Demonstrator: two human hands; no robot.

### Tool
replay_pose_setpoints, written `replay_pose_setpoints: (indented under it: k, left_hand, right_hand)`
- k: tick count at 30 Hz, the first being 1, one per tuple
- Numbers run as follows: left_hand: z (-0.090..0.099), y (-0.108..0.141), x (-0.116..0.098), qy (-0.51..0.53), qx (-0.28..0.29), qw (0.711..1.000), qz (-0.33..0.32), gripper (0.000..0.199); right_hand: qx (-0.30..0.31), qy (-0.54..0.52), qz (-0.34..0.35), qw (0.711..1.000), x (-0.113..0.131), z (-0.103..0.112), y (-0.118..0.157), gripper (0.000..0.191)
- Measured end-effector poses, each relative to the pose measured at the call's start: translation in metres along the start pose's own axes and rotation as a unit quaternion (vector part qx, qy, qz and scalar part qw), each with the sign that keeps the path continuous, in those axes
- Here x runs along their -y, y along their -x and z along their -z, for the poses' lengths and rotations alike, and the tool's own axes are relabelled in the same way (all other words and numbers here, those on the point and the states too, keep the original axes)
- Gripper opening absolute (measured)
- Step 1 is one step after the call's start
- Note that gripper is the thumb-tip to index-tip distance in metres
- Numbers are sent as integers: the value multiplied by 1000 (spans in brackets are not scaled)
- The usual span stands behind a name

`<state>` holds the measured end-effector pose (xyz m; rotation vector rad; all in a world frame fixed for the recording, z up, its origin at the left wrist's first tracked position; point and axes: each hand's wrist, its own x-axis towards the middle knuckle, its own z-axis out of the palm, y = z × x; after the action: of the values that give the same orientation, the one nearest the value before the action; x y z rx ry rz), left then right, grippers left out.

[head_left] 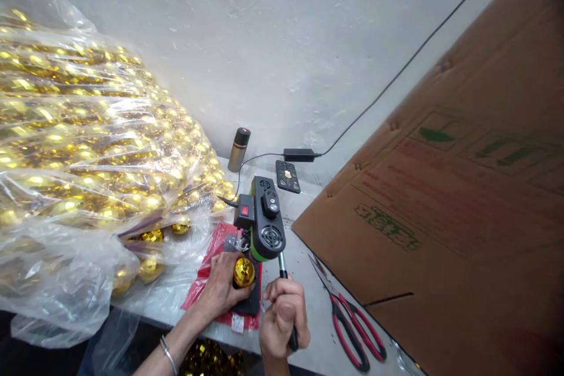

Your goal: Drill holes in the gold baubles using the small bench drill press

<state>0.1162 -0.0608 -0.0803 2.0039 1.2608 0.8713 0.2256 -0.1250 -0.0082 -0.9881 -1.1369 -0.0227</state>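
Note:
My left hand (pixel 224 283) is closed around a small gold mirrored ball (pixel 244 272), held at the base of a black and green bench machine (pixel 268 220). My right hand (pixel 284 317) is wrapped round the black grip of a metal lever (pixel 282 264) on the machine's near side. The machine has round vents and a red switch. Beneath its base lies a red plastic sheet (pixel 218 241). The machine's body hides part of the spot where the ball meets it.
Clear plastic bags (pixel 101 123) full of gold balls fill the left. Red-handled scissors (pixel 348 311) lie at right beside a large cardboard box (pixel 440 205). Behind the machine are a spray can (pixel 238 150), a phone (pixel 288 176) and a power adapter (pixel 299 155) with its cable.

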Motion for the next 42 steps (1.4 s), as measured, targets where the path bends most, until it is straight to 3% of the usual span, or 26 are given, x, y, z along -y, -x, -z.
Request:
replay_pose_setpoints:
  k: [13, 19, 23, 26, 29, 32, 34, 36, 38, 40, 42]
  left_hand:
    - [-6, 2, 2, 7, -26, 1000, -10, 53]
    - [-10, 3, 6, -3, -28, 999, -15, 51]
    - [-7, -2, 1, -8, -23, 1000, -2, 54]
    - [0, 3, -4, -6, 2, 1000, 12, 56]
    - [8, 24, -1, -16, 25, 999, -17, 62]
    - [23, 47, 10, -45, 28, 996, -73, 89]
    - [42, 50, 19, -73, -14, 995, -62, 94]
    - [70, 37, 26, -116, -87, 989, 14, 66]
    - [100, 11, 31, -171, -137, 969, 117, 51]
    - [124, -20, 34, -195, -131, 956, 173, 40]
    - [136, -47, 36, -193, -119, 953, 198, 31]
  right_hand:
    - [28, 79, 92, 992, -26, 3, 23, 37]
    - [85, 91, 181, 976, -40, 12, 10, 34]
    - [93, 80, 174, 977, -14, 16, -14, 34]
    - [82, 64, 58, 993, 20, 13, -43, 31]
    - [91, 50, 25, 994, 44, 8, -70, 29]
    - [85, 39, 44, 995, 47, 4, -77, 29]
    - [90, 34, 54, 994, 42, 4, -70, 28]
    - [97, 31, 50, 993, 38, 5, -62, 28]
    - [101, 29, 40, 994, 35, 6, -55, 29]
    - [95, 25, 36, 994, 35, 6, -52, 30]
    - [89, 26, 34, 995, 36, 6, -52, 30]
